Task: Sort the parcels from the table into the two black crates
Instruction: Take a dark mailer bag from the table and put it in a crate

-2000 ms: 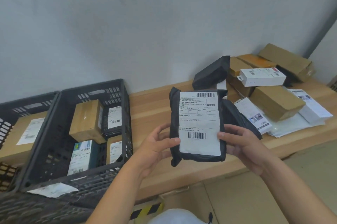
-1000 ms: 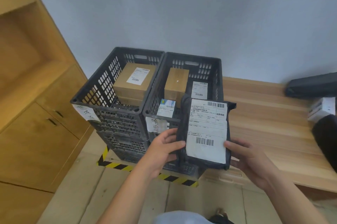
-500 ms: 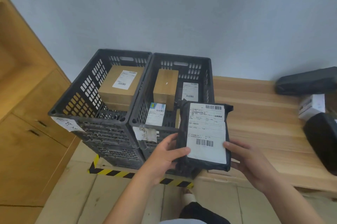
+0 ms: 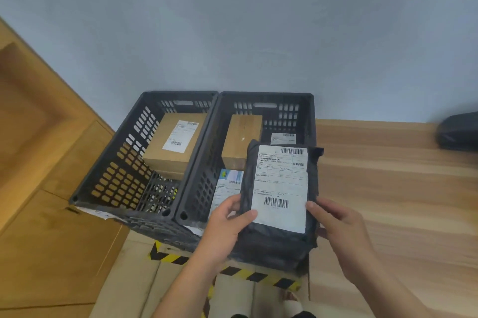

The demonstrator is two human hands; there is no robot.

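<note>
I hold a black plastic-wrapped parcel (image 4: pixel 280 188) with a large white shipping label, face up, over the front right corner of the right black crate (image 4: pixel 266 100). My left hand (image 4: pixel 227 224) grips its lower left edge, my right hand (image 4: pixel 333 222) its lower right edge. The right crate holds a brown box (image 4: pixel 241 136), a blue-and-white labelled box (image 4: pixel 227 188) and another labelled parcel (image 4: pixel 283 138). The left black crate (image 4: pixel 129 152) holds a brown carton (image 4: pixel 176 141) with a white label.
The crates stand stacked on others beside the wooden table (image 4: pixel 388 188) on the right. A black parcel (image 4: pixel 457 131) lies at the table's far right edge. A wooden cabinet (image 4: pixel 38 188) is on the left. Yellow-black hazard tape (image 4: pixel 232 271) marks the floor below.
I have turned from the pile of parcels on the table to the crates, carrying the black parcel. It now sits closer over the right crate than half a second ago.
</note>
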